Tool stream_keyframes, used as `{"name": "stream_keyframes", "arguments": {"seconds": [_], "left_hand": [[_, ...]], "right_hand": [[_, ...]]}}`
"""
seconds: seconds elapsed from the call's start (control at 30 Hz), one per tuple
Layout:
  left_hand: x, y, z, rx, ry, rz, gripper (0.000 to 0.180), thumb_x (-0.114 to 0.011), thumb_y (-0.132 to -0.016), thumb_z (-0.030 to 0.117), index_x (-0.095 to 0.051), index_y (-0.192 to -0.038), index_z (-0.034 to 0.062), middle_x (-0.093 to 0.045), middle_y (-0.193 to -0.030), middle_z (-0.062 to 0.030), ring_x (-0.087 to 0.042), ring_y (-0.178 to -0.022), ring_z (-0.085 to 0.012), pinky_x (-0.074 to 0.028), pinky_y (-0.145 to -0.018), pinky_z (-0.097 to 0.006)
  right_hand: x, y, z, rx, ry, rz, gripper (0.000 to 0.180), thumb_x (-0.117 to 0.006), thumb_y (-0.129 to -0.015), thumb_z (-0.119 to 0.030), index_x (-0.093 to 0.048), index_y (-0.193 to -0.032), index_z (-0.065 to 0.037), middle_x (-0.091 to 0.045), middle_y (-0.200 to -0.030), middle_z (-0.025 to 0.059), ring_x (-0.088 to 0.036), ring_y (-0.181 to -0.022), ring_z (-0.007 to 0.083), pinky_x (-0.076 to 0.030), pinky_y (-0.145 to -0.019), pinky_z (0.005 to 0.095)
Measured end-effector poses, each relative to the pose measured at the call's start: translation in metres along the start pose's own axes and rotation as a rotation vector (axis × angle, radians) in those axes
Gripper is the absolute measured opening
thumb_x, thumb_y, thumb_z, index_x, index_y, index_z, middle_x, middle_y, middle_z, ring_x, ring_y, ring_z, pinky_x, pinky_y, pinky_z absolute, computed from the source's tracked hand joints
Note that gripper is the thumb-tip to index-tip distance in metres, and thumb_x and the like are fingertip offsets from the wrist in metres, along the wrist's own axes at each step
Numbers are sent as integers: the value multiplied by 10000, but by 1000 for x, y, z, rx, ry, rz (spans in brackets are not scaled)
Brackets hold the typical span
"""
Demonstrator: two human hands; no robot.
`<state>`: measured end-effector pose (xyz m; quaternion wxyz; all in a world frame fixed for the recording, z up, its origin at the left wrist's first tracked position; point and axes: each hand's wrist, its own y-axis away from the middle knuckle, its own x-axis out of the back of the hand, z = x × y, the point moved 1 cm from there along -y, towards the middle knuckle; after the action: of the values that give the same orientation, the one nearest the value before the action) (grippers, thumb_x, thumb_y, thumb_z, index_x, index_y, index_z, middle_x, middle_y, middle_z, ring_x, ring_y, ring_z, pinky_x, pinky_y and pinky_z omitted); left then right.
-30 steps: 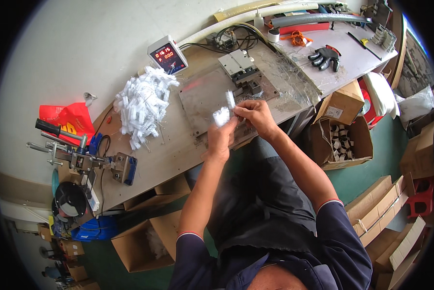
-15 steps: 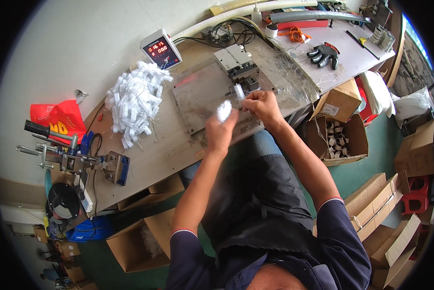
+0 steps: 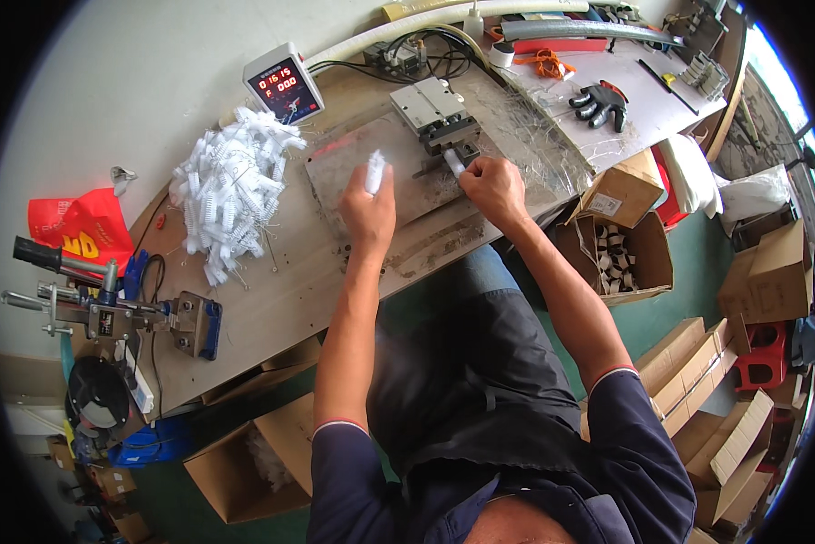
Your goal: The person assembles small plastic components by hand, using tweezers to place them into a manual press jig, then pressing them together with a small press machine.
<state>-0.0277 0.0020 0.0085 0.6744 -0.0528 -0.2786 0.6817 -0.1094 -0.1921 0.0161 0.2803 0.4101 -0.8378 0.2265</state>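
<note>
Nearest, a black apron covers the lap at the table's edge, probably to keep loose bristles off the clothes. The two hands are well apart. The left hand is closed round a white bristle bunch, its tips upward, seemingly to keep the fibres uncrushed; how many brushes it contains, I cannot tell. The right hand pinches the near end of a white brush, whose bristles lie at the metal clamp, perhaps so the fingers stay outside it. A brush pile sits to the left, apparently within easy reach. Just behind it, a lit display faces the person, presumably for reading at a glance.
</note>
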Motion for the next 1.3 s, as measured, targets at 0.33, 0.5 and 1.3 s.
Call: {"name": "stream_keyframes", "arguments": {"seconds": [0.33,0.5,1.3], "left_hand": [[2,1,2,-228,-21,17,161,-735,-952,199,-694,-962,44,-695,-798,-125,-671,-705,-255,-522,-680,-373],[1,1,-1,-227,-20,13,144,-738,-942,186,-692,-966,52,-695,-799,-126,-675,-708,-273,-526,-682,-378],[0,2,1,-280,-121,-54,120,-705,-936,144,-675,-995,44,-686,-907,-156,-670,-856,-395,-526,-756,-460]], "right_hand": [[-10,5,-8,-14,56,88,170,-670,-752,-226,-735,-770,-70,-716,-773,181,-702,-779,387,-546,-738,472],[-14,4,-5,-23,50,111,179,-671,-749,-235,-728,-767,-67,-716,-777,180,-703,-785,387,-546,-744,475],[-16,13,-6,-7,-15,183,203,-695,-835,-277,-725,-850,-77,-728,-804,173,-712,-827,381,-552,-787,479]]}}
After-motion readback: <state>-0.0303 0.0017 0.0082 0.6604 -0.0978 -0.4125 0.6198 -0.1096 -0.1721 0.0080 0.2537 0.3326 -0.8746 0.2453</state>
